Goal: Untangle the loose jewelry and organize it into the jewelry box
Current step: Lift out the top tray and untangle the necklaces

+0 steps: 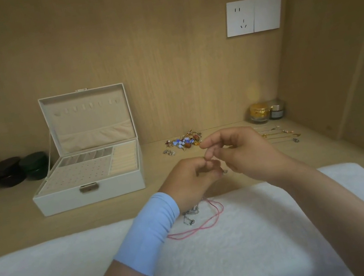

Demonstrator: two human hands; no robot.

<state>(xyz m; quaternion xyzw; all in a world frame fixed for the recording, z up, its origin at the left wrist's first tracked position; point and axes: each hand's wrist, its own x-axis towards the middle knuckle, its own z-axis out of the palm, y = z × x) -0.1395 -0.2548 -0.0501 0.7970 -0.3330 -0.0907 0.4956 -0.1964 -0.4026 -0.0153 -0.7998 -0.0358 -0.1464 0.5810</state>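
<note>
Wooden tabletop (10, 224), white towel (242, 248) in front. Left hand (190, 179): fingers (208, 165) curled tight on a silver chain (190, 214). Right hand (246, 153): fingers (208, 155) narrow at the same spot, grip unclear. Risk: a hard pull tightens the knot or snaps a link. Chain is thin, bunched, tangled with a pink cord (205, 224) on the towel. Jewelry box (89, 194) open, well apart to the left.

head cam, close, looking down-forward over desk (185, 192)
</note>
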